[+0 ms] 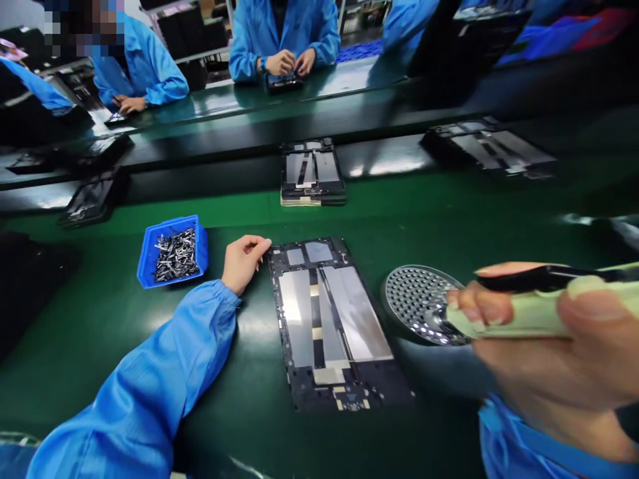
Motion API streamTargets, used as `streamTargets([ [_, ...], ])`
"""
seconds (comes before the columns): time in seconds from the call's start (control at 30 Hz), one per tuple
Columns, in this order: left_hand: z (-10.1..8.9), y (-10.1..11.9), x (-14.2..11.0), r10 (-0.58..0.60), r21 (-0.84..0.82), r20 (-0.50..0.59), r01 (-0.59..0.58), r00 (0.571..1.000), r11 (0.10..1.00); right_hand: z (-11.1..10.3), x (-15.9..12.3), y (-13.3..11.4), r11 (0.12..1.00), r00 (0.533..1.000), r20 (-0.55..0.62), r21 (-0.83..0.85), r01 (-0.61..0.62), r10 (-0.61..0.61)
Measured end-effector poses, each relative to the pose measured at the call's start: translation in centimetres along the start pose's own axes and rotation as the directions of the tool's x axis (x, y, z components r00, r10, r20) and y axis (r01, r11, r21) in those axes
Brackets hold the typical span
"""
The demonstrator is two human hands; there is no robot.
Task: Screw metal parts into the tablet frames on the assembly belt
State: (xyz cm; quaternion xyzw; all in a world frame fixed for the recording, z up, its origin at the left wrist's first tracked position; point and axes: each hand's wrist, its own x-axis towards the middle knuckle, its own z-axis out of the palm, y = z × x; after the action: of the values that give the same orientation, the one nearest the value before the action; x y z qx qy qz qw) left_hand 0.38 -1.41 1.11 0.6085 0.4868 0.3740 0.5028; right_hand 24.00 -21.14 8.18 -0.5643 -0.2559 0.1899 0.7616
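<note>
An opened tablet (327, 313) lies on the green bench before me, its silver battery panels and black circuit parts exposed. At its far left corner is my left hand (244, 261), thumb and forefinger closed together on the edge. My right hand (559, 352), blurred by motion, grips a pale green electric screwdriver (529, 314) with a black lever along its top. The tool's front end is over a round perforated metal plate (417, 299), right of the tablet. Whether its tip touches the plate I cannot tell.
A blue bin (202, 249) of small dark and metallic parts stands left of my left hand. Beyond lie stacked opened tablets (313, 173) and more opened devices (492, 146). Across the bench, co-workers in blue smocks (284, 33) handle devices.
</note>
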Motion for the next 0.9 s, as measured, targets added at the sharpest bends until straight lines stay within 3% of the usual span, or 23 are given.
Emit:
streamTargets([
  [0.2, 0.4, -0.4, 0.5, 0.039, 0.12, 0.03, -0.042, 0.999, 0.992, 0.8, -0.4, 0.2, 0.996, 0.997, -0.009, 0.032, -0.08, 0.081],
  [0.43, 0.4, 0.3, 0.7, 0.08, 0.26, 0.07, -0.095, 0.994, 0.961, 0.6, 0.4, 0.7, 0.999, 0.999, -0.012, 0.008, -0.05, 0.05],
  [0.53, 0.2, 0.1, 0.9, 0.073, 0.273, 0.097, -0.097, 0.993, 0.957, 1.6, 0.5, 0.2, 0.999, 0.999, 0.007, 0.019, -0.046, 0.046],
  [0.63, 0.0, -0.1, 1.3, 0.056, 0.267, 0.144, -0.093, 0.988, 0.959, 4.7, 0.3, -0.4, 0.995, 0.996, 0.078, 0.089, -0.044, 0.037],
  [0.73, -0.3, -0.3, 1.7, 0.033, 0.245, 0.226, -0.09, 0.973, 0.965, 9.7, 0.4, -0.2, 0.985, 0.981, 0.191, 0.161, -0.07, 0.038],
  [0.9, -0.5, -0.3, 1.8, 0.016, 0.229, 0.278, -0.082, 0.96, 0.97, 17.8, 0.6, 2.2, 0.976, 0.933, 0.359, 0.209, -0.055, -0.025],
])
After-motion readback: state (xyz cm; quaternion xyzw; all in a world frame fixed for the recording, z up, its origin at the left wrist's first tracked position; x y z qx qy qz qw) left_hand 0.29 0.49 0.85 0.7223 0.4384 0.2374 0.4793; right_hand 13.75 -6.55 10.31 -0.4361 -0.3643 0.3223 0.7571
